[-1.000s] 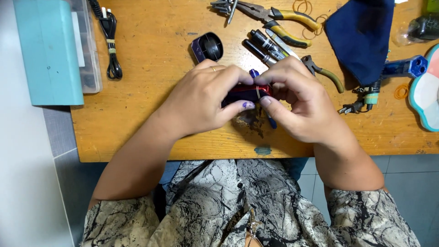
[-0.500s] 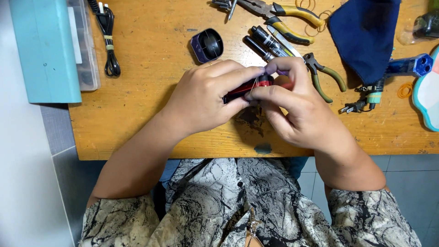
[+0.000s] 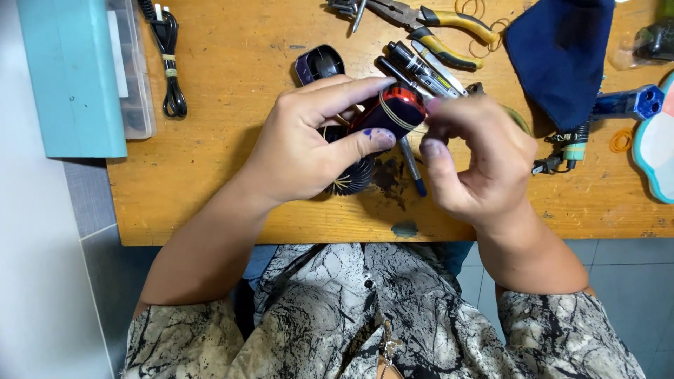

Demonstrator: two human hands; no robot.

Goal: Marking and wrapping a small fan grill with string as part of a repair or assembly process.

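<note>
Left hand [image 3: 309, 144] clamped on red-black case [image 3: 390, 112]; right hand [image 3: 477, 158] pinching its rubber band [image 3: 394, 118], touching.

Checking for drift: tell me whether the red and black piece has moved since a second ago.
Yes. The red and black piece, in the left hand, sits slightly farther from the table's near edge.

- A worn wooden table [image 3: 225, 203] carried a scatter of tools.
- A teal box [image 3: 70, 70] sat at its left edge, a coiled black cable [image 3: 168, 63] just beside it.
- Yellow-handled pliers [image 3: 435, 28] lay along the far edge, near a dark blue cloth [image 3: 562, 56].
- A dark stain [image 3: 387, 175] marked the wood near the front.
</note>
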